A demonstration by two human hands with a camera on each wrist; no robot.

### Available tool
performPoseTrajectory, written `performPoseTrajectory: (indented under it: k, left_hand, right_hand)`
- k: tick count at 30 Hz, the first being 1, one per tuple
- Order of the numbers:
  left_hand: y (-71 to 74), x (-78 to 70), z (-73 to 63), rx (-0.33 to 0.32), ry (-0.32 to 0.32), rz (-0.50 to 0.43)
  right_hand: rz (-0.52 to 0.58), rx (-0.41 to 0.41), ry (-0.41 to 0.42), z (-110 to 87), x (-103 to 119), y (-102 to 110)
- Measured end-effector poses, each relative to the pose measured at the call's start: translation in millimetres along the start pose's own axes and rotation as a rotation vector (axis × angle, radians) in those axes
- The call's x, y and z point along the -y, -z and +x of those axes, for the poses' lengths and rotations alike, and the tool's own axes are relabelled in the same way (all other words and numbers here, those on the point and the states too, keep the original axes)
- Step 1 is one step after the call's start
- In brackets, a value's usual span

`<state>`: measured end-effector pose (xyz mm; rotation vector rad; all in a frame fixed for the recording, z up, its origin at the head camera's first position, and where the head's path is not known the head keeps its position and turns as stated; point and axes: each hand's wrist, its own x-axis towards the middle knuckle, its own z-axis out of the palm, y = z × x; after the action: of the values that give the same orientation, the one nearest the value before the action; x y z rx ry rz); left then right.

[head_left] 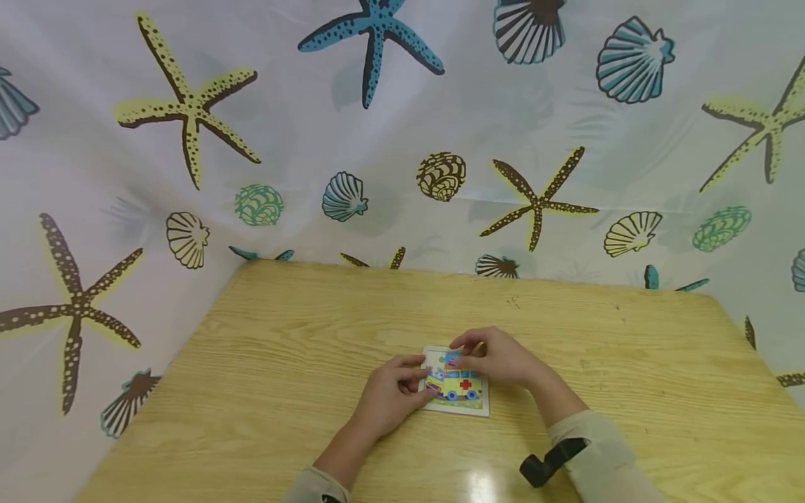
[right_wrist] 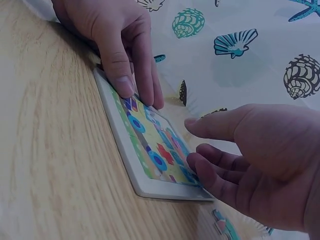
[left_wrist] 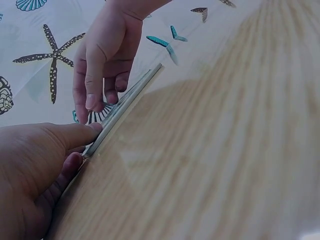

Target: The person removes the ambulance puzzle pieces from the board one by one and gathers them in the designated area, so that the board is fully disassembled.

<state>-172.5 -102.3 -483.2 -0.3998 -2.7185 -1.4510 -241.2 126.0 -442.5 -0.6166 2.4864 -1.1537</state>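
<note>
Leftmost, a person's left hand point(head_left: 393, 391) grips the left edge of an ambulance picture puzzle point(head_left: 455, 391) lying flat on the wooden counter point(head_left: 283, 335); at right, the right hand point(head_left: 499, 358), its fingers point(right_wrist: 222, 124) loosely parted, reaches over the puzzle's far right part.

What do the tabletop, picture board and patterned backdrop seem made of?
Tabletop: wood or wood-look laminate, glossy; it shows grain and a bright reflection.
Picture board: perhaps coated cardboard or plastic, smooth; flat, stiff-looking white rim.
Backdrop: probably smooth printed fabric or plastic sheeting; soft creases.
</note>
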Motion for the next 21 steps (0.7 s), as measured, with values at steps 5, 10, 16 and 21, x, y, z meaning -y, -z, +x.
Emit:
performPoseTrajectory:
  k: [5, 10, 16, 21]
  left_hand:
    - [0.2, 0.4, 0.1, 0.021, 0.011, -0.038]
    - [0.6, 0.0, 0.2, 0.033, 0.017, -0.052]
    - [1.1, -0.1, -0.4, 0.032, 0.017, -0.049]
    - [0.0, -0.1, -0.4, 0.023, 0.012, -0.03]
  right_hand:
    - [-0.057, 0.07, 0.064, 4.1, 0.6, -3.9]
    - [-0.094, 0.094, 0.104, 7.1, -4.0, -6.7]
    - [-0.137, 0.089, 0.125, 7.6, -6.7, -8.5]
    - [-0.121, 0.101, 0.11, 5.3, -1.3, -10.1]
